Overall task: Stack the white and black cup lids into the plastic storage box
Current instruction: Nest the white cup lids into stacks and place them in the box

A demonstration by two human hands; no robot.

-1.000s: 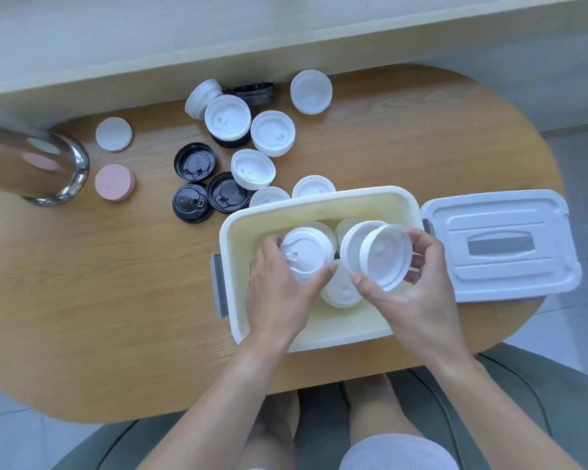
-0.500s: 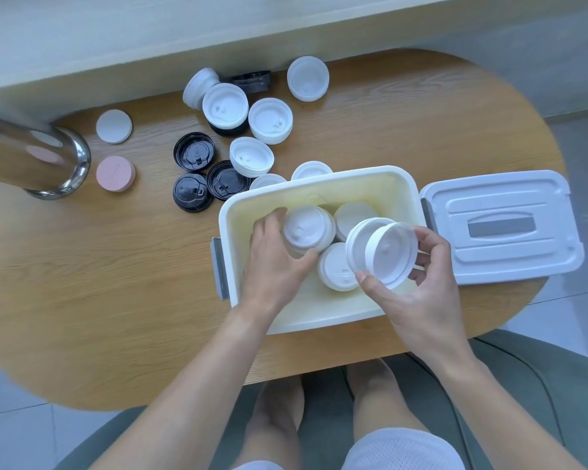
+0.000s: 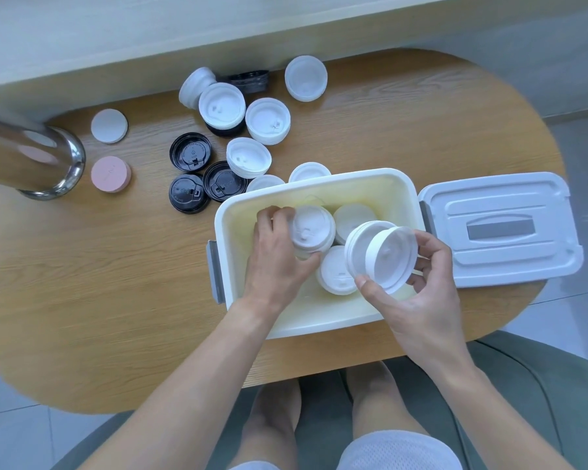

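Meanwhile both hands in storage box (image 3: 319, 320), each gripping white lid stack; 3 black lids (image 3: 190, 157) outside, box cover (image 3: 499, 228) right.

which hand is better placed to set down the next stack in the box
Probably the right hand: it holds a tilted stack of white lids above the storage box. The left hand is busy gripping another stack inside.

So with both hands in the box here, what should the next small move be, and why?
Probably set down the left hand's stack of white lids on the box floor. It is already low inside, beside two stacks standing there, while the right hand holds its tilted stack above the rim.
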